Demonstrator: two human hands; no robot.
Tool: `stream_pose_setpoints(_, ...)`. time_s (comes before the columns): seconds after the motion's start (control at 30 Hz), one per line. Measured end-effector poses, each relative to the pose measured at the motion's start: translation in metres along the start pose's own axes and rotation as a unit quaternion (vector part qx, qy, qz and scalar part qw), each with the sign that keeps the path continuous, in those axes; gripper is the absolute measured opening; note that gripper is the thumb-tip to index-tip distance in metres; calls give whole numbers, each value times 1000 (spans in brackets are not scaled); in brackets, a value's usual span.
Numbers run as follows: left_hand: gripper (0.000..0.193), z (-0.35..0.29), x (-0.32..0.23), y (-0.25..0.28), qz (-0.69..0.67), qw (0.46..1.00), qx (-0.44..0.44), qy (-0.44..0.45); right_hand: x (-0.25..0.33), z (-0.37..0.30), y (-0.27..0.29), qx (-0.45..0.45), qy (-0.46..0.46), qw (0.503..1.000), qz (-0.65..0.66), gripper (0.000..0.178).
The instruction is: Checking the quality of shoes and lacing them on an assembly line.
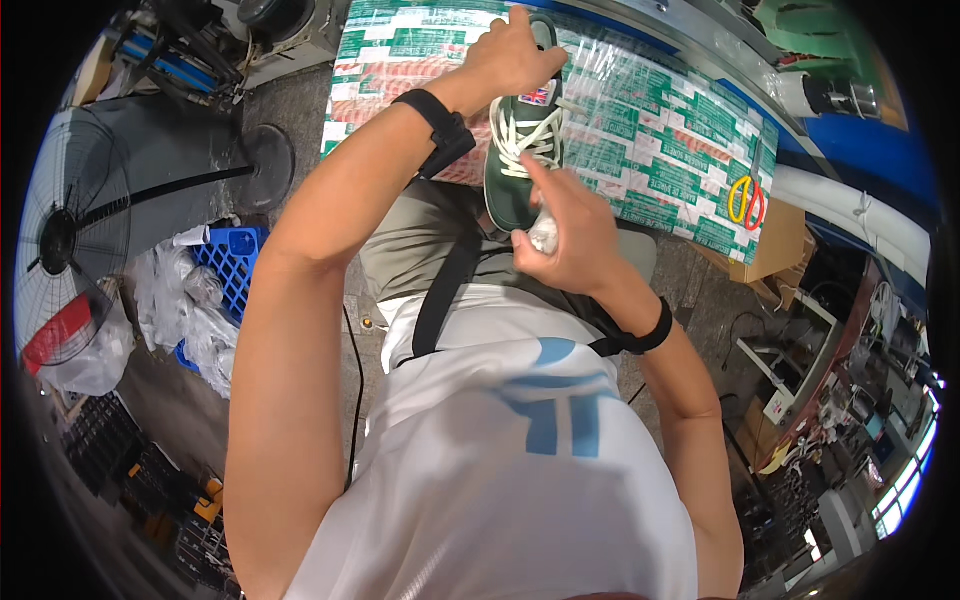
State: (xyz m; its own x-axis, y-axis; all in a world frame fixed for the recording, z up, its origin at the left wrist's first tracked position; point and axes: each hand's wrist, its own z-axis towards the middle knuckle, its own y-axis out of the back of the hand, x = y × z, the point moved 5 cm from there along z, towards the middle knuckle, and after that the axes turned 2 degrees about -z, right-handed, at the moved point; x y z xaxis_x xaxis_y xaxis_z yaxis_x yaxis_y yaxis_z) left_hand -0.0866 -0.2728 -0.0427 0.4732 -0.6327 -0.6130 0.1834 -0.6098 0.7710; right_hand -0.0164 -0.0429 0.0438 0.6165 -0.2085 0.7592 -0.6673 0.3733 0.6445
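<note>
A dark green sneaker [510, 200] with cream laces and a flag patch on its tongue lies lengthwise before me, its toe nearest my body. My left hand [512, 60] grips it around the heel end, at the far side. Beside the toe is my right hand [575, 230], its index finger reaching to the laces. A crumpled white wad [543, 236], perhaps cloth or paper, is tucked between that hand's thumb and palm. The sneaker rests over the near edge of a table [640, 150] covered with green and white printed tape.
Scissors [746, 203] with yellow and red handles lie at the table's right end. A cardboard box [785, 240] stands beyond it. On the left are a floor fan [60, 240] and a blue crate [230, 262] beside plastic bags [175, 300]. Machine frames crowd the upper left.
</note>
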Motion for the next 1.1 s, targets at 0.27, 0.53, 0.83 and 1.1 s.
stream_pose_setpoints(0.27, 95, 4, 0, 6, -28, 999, 29, 26, -3, -15, 22, 27, -28, 985, -168, 95)
stream_pose_setpoints(0.53, 90, 3, 13, 8, -249, 967, 47, 4, -75, -25, 6, -171, -130, 976, -26, 88)
stream_pose_setpoints(0.83, 70, -123, 46, 4, -556, 815, -39, 158, -56, 7, -20, -169, -125, 957, 202, 67)
stream_pose_setpoints(1.1, 62, -120, 55, 57, -550, 811, -91, 176, -63, 21, 5, -127, -76, 980, 133, 65)
